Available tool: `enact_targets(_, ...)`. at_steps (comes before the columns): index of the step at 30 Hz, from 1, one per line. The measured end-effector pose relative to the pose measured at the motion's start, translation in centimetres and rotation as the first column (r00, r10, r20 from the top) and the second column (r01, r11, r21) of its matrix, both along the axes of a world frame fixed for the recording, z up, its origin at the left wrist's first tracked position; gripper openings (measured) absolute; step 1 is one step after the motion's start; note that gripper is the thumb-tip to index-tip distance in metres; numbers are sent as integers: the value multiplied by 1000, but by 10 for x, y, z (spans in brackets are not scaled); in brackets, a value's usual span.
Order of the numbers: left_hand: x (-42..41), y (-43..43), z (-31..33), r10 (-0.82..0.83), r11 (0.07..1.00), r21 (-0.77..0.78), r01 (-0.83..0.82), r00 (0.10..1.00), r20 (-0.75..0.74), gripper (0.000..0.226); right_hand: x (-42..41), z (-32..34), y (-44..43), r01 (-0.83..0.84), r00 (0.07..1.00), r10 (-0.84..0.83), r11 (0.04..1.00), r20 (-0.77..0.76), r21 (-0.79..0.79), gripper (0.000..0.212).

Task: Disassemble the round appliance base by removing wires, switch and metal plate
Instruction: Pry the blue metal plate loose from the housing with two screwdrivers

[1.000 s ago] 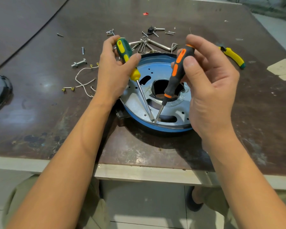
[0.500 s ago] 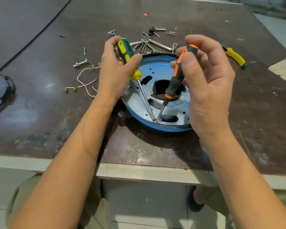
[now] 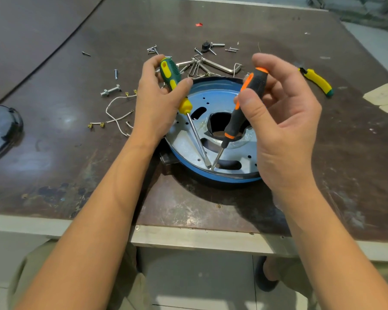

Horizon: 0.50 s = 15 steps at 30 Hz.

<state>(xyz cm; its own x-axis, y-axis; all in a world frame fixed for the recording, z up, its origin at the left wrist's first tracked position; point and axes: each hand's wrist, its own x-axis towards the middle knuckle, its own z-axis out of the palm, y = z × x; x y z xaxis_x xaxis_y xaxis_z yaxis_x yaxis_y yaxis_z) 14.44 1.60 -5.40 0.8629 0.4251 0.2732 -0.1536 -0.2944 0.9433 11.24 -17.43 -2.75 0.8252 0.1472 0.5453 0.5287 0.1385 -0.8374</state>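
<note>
Worn dark-brown tabletop [image 3: 54,164], pale along its front edge, carries the round appliance base [image 3: 211,178] near that edge, with its metal plate [image 3: 184,144] facing up. The left hand [image 3: 157,104] grips a green-and-yellow screwdriver [image 3: 169,73], fingers and thumb curled round the handle. The right hand [image 3: 285,121] pinches a black-and-orange screwdriver [image 3: 238,115] between thumb and fingertips. Both blades slant down, tips close together on the plate by its near rim. Hex keys [image 3: 213,64] and loose screws lie behind the base, and white wires [image 3: 112,108] and a bolt [image 3: 110,90] lie to its left. A yellow-handled tool [image 3: 318,82] lies far right, and a dark lid [image 3: 0,130] sits at the left edge.
</note>
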Motion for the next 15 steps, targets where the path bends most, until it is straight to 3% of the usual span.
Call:
enact_targets(3,1,-1,0,5,1000,-7,-5,1000,6,55,-2,1,0,-94,996,95,995,-3,38,38)
enact_targets(9,1,-1,-1,1,1000,-18,-1,1000,9,57,-2,3,3,-25,999,27,999,42,-41,43)
enact_targets(15,3,0,-4,-1,1000,-27,2,1000,31,54,-5,4,1,-146,989,147,989,34,-25,43)
